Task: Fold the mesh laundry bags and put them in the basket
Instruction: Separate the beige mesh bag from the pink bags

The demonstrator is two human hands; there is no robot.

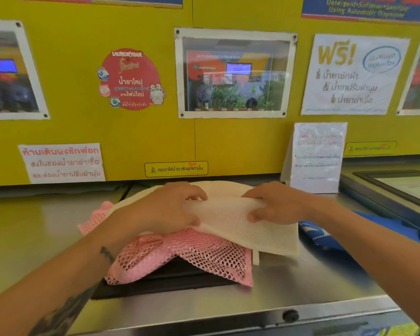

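A white mesh laundry bag (243, 229) lies on top of a pink mesh laundry bag (180, 255) on the steel machine top. My left hand (165, 207) and my right hand (274, 204) both pinch a folded-over flap of the white bag, thumbs under and fingers on top. The pink bag spreads out to the left and front, partly over a black lid (160, 284). No basket is in view.
A yellow wall (228, 146) with posters and stickers rises right behind. A laminated notice (317, 157) stands at the back right. A blue cloth item (325, 235) lies to the right, beside a raised dark panel (386, 190). The steel front edge (228, 314) is near me.
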